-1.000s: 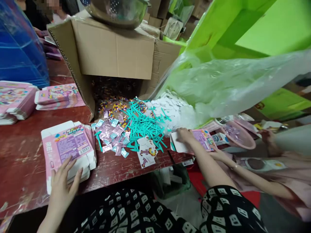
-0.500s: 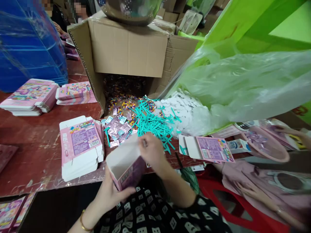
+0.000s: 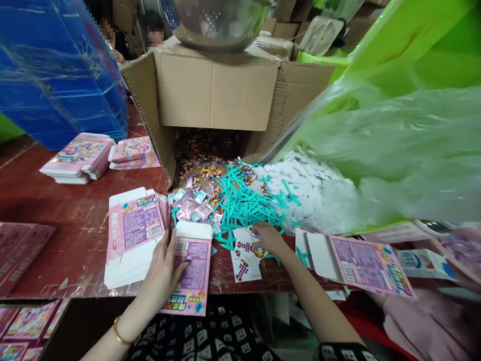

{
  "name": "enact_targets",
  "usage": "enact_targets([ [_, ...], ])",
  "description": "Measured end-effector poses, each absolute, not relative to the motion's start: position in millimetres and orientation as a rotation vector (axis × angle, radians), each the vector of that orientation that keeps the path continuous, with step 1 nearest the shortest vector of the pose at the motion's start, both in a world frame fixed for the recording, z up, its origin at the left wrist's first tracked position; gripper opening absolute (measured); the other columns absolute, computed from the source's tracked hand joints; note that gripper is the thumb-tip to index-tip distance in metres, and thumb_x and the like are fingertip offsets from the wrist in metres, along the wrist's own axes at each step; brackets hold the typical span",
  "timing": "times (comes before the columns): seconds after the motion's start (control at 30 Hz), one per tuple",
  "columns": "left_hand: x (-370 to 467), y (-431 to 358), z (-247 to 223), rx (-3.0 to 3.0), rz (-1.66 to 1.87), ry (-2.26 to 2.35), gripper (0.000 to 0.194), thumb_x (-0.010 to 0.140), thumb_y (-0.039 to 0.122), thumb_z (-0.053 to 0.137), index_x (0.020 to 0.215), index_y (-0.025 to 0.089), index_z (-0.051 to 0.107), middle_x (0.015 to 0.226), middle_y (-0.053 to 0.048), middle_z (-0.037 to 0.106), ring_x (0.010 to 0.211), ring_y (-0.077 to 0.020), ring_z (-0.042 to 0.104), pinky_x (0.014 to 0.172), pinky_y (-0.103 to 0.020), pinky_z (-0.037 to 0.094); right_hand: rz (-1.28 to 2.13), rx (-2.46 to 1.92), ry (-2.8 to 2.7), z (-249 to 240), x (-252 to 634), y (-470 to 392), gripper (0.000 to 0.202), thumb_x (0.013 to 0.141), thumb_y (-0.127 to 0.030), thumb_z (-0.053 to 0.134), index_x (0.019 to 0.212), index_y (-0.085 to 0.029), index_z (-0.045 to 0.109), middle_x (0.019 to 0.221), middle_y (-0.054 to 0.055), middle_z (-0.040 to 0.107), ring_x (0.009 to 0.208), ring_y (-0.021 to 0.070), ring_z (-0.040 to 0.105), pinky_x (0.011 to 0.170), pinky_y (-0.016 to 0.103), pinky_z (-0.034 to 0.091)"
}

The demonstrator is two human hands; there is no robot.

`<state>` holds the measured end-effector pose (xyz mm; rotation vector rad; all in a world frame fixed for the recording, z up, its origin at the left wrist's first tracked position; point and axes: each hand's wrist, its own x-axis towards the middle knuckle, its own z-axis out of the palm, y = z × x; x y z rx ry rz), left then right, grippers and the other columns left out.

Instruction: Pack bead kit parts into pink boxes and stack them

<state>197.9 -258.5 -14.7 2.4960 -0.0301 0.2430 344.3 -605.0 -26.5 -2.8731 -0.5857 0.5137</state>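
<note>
My left hand (image 3: pixel 162 268) lies over the left side of a pink and purple box (image 3: pixel 195 268), thumb across its printed face. The box's white end flap (image 3: pixel 193 230) stands out at the far end. My right hand (image 3: pixel 269 239) is closed at the upper corner of small white cards (image 3: pixel 248 268) with purple pixel-pattern pictures, its fingertips partly hidden. Just beyond the cards is a heap of teal plastic sticks (image 3: pixel 246 200). Pink and light-blue sachets (image 3: pixel 193 206) lie behind the box. Flattened pink boxes (image 3: pixel 137 230) are stacked left of my left hand.
A cut-open carton (image 3: pixel 214 93) with small coloured pieces (image 3: pixel 210 172) stands behind, a metal colander (image 3: pixel 221 25) on top. White perforated pieces (image 3: pixel 308 183) spill from a plastic-lined green bag (image 3: pixel 394 130). More boxes (image 3: pixel 370 263) lie right. Blue wrapped bins (image 3: pixel 63 75) stand left.
My right hand has left the box's opening and moved right to the cards. My left hand has lowered the box flatter, its printed face now up. The view has shifted.
</note>
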Motion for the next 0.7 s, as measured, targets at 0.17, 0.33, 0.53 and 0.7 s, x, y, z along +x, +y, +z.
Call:
enact_targets([
  [0.17, 244, -267, 11, 2.658, 0.431, -0.195, 0.053, 0.094, 0.047, 0.052, 0.135, 0.014, 0.05, 0.137, -0.021, 0.055, 0.127, -0.0358, 0.054, 0.104, -0.056, 0.047, 0.508, -2.778, -0.627, -26, 351, -615, 0.007, 0.079, -0.022, 0.071, 0.084, -0.017, 0.069, 0.093, 0.008, 0.069, 0.093, 0.024, 0.065, 0.079, 0.03, 0.046],
  [0.33, 284, -269, -3, 2.696, 0.365, -0.221, 0.049, 0.095, 0.047, 0.049, 0.129, 0.014, 0.057, 0.131, -0.018, 0.062, 0.119, -0.0346, 0.059, 0.101, -0.055, 0.049, 0.284, -2.395, -0.363, -40, 330, -628, 0.048, 0.072, -0.019, 0.065, 0.12, -0.02, 0.06, 0.089, 0.004, 0.069, 0.079, 0.0232, 0.065, 0.073, 0.034, 0.05],
  [0.53, 290, -263, -22, 2.64, 0.35, -0.211, 0.049, 0.092, 0.048, 0.052, 0.13, 0.018, 0.058, 0.131, -0.015, 0.064, 0.12, -0.0327, 0.061, 0.102, -0.054, 0.05, 0.348, -1.886, -0.131, -17, 361, -646, 0.028, 0.07, -0.046, 0.073, 0.083, -0.021, 0.067, 0.078, 0.005, 0.073, 0.072, 0.0264, 0.068, 0.065, 0.038, 0.054],
  [0.7, 291, -259, -30, 2.594, 0.333, -0.223, 0.047, 0.091, 0.049, 0.055, 0.129, 0.021, 0.06, 0.13, -0.013, 0.065, 0.119, -0.0322, 0.063, 0.099, -0.053, 0.053, 0.018, -2.098, -0.12, 35, 502, -625, 0.038, 0.072, -0.052, 0.076, 0.086, -0.017, 0.07, 0.091, 0.008, 0.074, 0.09, 0.0278, 0.067, 0.08, 0.04, 0.054],
])
